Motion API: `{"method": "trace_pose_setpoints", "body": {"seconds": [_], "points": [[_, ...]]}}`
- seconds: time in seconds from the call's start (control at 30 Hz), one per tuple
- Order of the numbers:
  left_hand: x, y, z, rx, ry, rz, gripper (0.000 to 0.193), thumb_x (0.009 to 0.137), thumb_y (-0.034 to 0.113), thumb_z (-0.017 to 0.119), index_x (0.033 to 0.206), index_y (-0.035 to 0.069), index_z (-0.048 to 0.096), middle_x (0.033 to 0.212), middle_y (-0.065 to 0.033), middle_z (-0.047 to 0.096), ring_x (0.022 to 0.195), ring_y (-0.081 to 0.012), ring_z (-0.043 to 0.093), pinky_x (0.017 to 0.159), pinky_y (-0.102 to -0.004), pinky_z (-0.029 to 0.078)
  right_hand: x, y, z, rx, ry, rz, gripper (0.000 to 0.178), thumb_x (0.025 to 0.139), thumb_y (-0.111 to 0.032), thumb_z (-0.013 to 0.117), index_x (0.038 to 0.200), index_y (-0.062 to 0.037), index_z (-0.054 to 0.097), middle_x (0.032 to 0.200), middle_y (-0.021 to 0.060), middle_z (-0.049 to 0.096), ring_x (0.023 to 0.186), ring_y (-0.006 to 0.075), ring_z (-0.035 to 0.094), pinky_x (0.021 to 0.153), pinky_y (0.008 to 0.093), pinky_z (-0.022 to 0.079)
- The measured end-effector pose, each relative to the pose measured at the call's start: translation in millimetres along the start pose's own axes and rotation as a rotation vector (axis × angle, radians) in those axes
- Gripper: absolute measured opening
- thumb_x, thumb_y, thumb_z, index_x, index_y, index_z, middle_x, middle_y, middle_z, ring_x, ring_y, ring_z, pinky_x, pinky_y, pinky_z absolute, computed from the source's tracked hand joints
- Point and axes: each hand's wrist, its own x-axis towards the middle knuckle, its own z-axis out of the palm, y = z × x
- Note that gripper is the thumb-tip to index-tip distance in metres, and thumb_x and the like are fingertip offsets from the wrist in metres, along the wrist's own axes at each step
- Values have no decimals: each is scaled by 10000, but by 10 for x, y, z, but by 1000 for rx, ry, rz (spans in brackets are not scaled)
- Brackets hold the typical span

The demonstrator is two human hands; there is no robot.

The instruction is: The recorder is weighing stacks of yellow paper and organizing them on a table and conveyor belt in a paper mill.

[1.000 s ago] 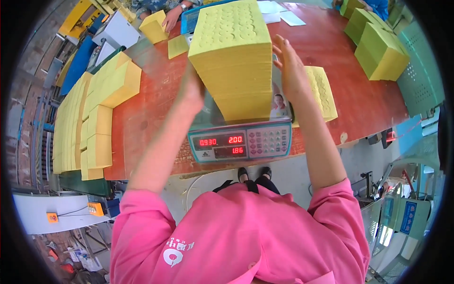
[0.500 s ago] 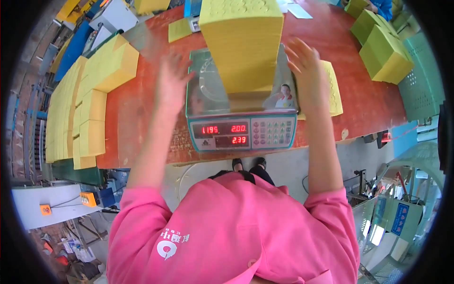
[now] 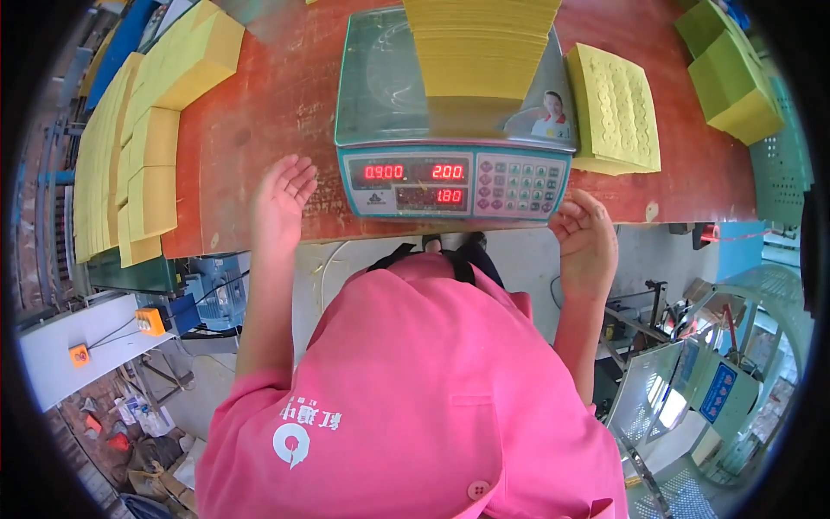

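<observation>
A tall stack of yellow sheets [image 3: 484, 52] stands on the metal pan of a digital scale [image 3: 372, 112], and the stack's top runs out of view. Red digits glow on the scale's front panel. My left hand [image 3: 285, 195] hovers left of the scale over the table's near edge, empty, with fingers loosely bent and apart. By the scale's lower right corner, my right hand [image 3: 585, 238] is also empty, its fingers curled loosely. A lower yellow stack with round embossed shapes [image 3: 618, 112] lies just right of the scale.
Rows of yellow stacks [image 3: 156, 164] line the left side of the red table [image 3: 251, 130]. More yellow stacks [image 3: 735, 86] stand at the far right, beside green perforated metal [image 3: 778, 177]. A white panel with orange switch boxes [image 3: 95, 346] sits at lower left.
Both hands have drawn back from beside the tall stack toward me, down to the table's near edge. The scale's lit reading has changed. The view has tilted, so the table appears higher.
</observation>
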Motion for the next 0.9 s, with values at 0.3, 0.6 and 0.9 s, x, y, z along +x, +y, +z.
{"method": "trace_pose_setpoints", "body": {"seconds": [0.3, 0.6, 0.9], "points": [[21, 113, 103, 20, -73, 5, 339, 964, 250, 531, 1164, -18, 585, 1132, -160, 633, 1053, -252, 614, 923, -376, 493, 1, -41, -48, -24, 9, -30, 288, 985, -143, 461, 1151, 52, 594, 974, 128, 660, 908, 208, 634, 846, 368, 518], [105, 413, 566, 54, -183, 57, 337, 975, 229, 514, 1182, -30, 576, 1148, -166, 629, 1068, -247, 607, 931, -374, 490, 63, -40, -11, 5, 14, -20, 278, 982, -130, 465, 1151, 46, 598, 969, 127, 668, 897, 203, 638, 833, 362, 522], [-125, 658, 1344, 277, -424, 368, 249, 985, 162, 482, 1093, -28, 602, 1046, -156, 660, 953, -216, 647, 866, -334, 504, -9, 78, -40, 36, 55, 12, 247, 983, -96, 464, 1127, 42, 610, 936, 130, 680, 855, 197, 657, 818, 350, 528]]}}
